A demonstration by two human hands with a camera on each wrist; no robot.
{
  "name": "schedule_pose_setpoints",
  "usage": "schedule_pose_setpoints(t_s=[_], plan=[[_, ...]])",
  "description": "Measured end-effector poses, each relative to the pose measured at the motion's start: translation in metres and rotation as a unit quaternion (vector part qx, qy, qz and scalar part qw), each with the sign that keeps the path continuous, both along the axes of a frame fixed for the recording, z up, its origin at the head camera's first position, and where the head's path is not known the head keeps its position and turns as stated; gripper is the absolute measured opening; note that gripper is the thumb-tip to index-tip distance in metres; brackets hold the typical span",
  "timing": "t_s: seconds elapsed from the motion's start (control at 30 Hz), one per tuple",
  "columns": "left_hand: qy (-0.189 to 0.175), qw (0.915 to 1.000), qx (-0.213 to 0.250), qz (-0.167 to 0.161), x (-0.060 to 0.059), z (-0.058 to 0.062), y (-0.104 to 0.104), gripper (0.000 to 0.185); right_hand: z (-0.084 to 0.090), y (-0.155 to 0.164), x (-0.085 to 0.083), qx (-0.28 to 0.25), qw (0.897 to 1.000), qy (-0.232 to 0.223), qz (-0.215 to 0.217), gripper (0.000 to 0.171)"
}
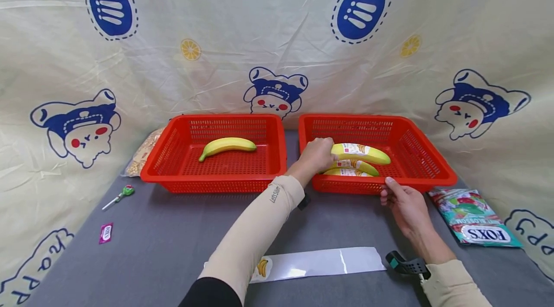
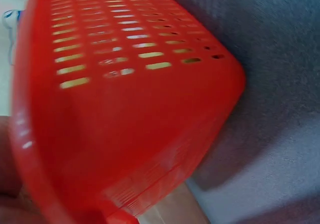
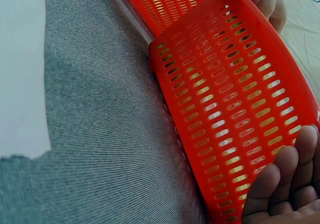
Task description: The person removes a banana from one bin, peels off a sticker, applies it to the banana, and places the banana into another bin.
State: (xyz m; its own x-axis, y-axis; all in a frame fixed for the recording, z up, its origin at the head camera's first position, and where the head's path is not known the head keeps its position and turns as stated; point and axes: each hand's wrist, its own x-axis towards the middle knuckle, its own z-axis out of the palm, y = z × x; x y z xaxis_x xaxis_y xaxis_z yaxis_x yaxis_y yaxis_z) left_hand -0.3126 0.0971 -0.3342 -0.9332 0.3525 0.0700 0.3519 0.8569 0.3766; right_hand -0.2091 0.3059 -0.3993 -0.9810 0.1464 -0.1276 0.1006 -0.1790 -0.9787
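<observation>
Two red baskets stand side by side on the grey tabletop. My left hand (image 1: 318, 153) reaches over the right basket's (image 1: 428, 179) front corner and grips the end of a labelled banana (image 1: 365, 153); that one lies on two more bananas (image 1: 352, 168). My right hand (image 1: 400, 198) holds that basket's front rim, thumb on top. In the right wrist view its fingers (image 3: 280, 184) lie against the slotted wall (image 3: 225, 99). The left wrist view shows only the blurred red wall (image 2: 125, 109). The left basket (image 1: 173, 177) holds one bare banana (image 1: 227, 146).
A FOXS candy bag (image 1: 473, 218) lies right of the baskets. A white sticker strip (image 1: 320, 262) lies near the front edge. At the left are a lollipop (image 1: 121, 196), a pink packet (image 1: 106, 233) and a bag of nuts (image 1: 144, 153). Patterned cloth walls surround the table.
</observation>
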Motion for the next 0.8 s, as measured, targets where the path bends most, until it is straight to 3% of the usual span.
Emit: schedule_pose_setpoints(t_s=[0.33, 0.8], plan=[[-0.007, 0.9969, -0.075, -0.026, 0.001, -0.009, 0.011, 0.035, -0.001, 0.000, 0.000, 0.001, 1.000, -0.002, -0.003, 0.030], [-0.002, 0.9918, -0.127, -0.004, 0.000, -0.009, 0.015, 0.032, 0.000, 0.000, 0.001, 0.002, 1.000, -0.001, 0.004, 0.030]])
